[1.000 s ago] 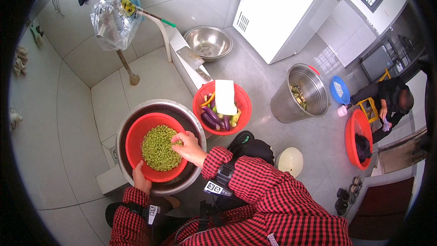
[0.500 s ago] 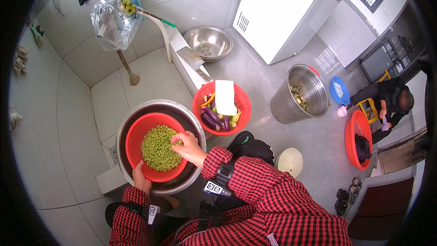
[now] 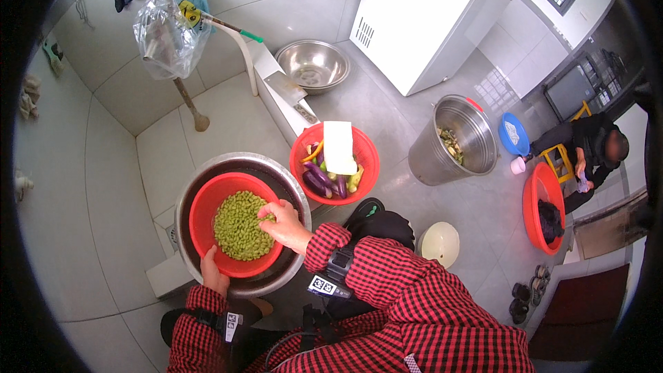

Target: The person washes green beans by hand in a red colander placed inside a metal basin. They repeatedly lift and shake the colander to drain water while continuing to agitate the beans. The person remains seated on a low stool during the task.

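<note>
A red plastic basin (image 3: pixel 202 215) sits inside a wide steel basin (image 3: pixel 185 197) at the lower left. Small green shelled beans (image 3: pixel 242 224) fill the middle of the red one. My left hand (image 3: pixel 214 271) grips its near rim, thumb inside. Over the right edge of the beans is my right hand (image 3: pixel 284 224), its thumb and fingertips drawn together in a pinch. Whatever lies between those fingertips is too small to make out.
Beside the basins stands a red basket (image 3: pixel 369 166) with eggplants (image 3: pixel 318 179) and a white block-like object (image 3: pixel 338 148). A cleaver (image 3: pixel 284 88) lies on a ledge near a steel bowl (image 3: pixel 314 65). A steel bucket (image 3: pixel 431 155) holds scraps. Another person (image 3: pixel 594 145) sits at far right.
Both hands keep nearly the same places and grips. The whole picture has shifted very slightly to the left.
</note>
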A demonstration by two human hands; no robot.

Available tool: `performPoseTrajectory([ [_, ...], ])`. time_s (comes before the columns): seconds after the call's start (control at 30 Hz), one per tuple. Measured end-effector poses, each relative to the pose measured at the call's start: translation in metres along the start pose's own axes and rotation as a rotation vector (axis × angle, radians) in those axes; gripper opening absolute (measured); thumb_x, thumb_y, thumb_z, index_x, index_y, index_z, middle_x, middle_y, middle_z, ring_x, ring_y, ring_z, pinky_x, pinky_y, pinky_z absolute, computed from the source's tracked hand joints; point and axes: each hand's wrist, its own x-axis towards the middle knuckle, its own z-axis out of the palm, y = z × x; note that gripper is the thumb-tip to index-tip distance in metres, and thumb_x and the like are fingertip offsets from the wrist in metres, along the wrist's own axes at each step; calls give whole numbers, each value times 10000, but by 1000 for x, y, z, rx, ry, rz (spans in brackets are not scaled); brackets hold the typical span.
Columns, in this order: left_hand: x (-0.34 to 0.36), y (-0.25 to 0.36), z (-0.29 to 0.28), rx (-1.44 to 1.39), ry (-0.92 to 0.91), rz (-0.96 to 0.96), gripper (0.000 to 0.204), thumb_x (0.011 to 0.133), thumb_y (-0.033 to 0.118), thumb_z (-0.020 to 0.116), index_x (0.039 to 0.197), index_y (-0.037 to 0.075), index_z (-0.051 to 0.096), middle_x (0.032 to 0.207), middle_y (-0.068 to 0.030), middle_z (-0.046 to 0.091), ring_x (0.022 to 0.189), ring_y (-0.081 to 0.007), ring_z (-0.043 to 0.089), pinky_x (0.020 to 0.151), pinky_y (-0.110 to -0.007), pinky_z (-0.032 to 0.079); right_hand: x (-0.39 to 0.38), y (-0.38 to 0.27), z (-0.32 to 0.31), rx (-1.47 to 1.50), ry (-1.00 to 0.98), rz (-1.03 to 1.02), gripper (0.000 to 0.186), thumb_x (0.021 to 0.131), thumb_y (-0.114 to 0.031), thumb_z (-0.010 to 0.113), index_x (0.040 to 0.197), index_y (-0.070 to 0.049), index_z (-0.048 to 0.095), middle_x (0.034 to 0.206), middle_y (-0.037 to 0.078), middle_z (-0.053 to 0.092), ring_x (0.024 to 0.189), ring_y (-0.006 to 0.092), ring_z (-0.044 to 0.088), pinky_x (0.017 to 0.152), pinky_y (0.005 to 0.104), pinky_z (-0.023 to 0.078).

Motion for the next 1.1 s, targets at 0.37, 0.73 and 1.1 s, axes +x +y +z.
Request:
performPoseTrajectory([
  [0.37,1,-1,-1,19,-10,12,377,858,88,425,1229,23,407,1224,-117,479,1094,-270,483,931,-421,394,-3,-6,-1,-52,32,-8,214,714,-200,615,910,-119,582,997,119,428,967,269,414,860,356,336],
  [0.73,-6,1,6,42,20,0,372,862,95,421,1224,13,405,1214,-129,484,1090,-276,486,935,-419,393,-2,-5,1,-72,60,-17,206,712,-196,613,899,-116,584,974,121,440,972,283,414,867,363,335],
  [1.1,-5,0,5,20,-20,18,369,862,90,413,1224,20,408,1214,-122,485,1090,-274,486,931,-425,397,-3,-6,1,-46,46,1,206,714,-200,613,903,-121,586,992,113,428,983,275,404,876,361,327],
])
